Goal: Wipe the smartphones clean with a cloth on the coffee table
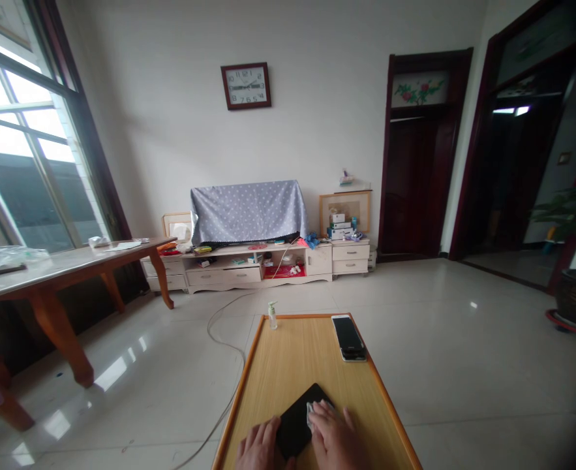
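A black phone (297,424) lies flat near the close edge of the wooden counter (240,385) — right between the two hands. The left grip (261,447) is spread and lies against the phone's left side, which looks like a way to keep it from sliding. The right grip (334,434) is pressed together on a small white wipe (310,414), holding it down on the phone's dark face, so the wipe stays put under the fingers. Farther up the counter, a second phone (347,334) sits on another flat thing (354,354) by the right edge — out of the way of the hands. A small pump bottle (272,315) stands at the far left corner, easy to reach.
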Demonstrator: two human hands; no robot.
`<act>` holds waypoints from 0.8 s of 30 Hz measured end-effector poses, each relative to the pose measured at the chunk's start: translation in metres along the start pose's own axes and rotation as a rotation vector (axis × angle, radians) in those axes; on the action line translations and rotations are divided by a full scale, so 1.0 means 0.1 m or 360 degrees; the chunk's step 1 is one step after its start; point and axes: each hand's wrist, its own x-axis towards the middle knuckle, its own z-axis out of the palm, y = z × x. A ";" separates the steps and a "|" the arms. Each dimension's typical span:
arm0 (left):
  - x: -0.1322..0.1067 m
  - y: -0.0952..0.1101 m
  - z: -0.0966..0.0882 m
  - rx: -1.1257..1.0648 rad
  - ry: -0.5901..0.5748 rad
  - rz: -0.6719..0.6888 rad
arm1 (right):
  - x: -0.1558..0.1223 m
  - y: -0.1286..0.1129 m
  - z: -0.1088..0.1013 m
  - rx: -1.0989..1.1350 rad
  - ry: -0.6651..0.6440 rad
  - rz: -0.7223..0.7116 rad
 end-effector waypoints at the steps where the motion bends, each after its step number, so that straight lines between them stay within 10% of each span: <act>1: 0.00 0.00 0.00 -0.0002 -0.0002 0.0006 | 0.00 0.01 -0.01 -0.0024 0.0017 0.0010; 15: 0.01 0.03 -0.02 -0.0006 -0.0025 -0.0012 | 0.05 -0.15 0.43 0.0049 -0.0209 -0.0306; 24: -0.01 0.04 -0.04 -0.0008 -0.0007 -0.0022 | 0.01 -0.02 0.07 0.0045 0.0016 -0.0166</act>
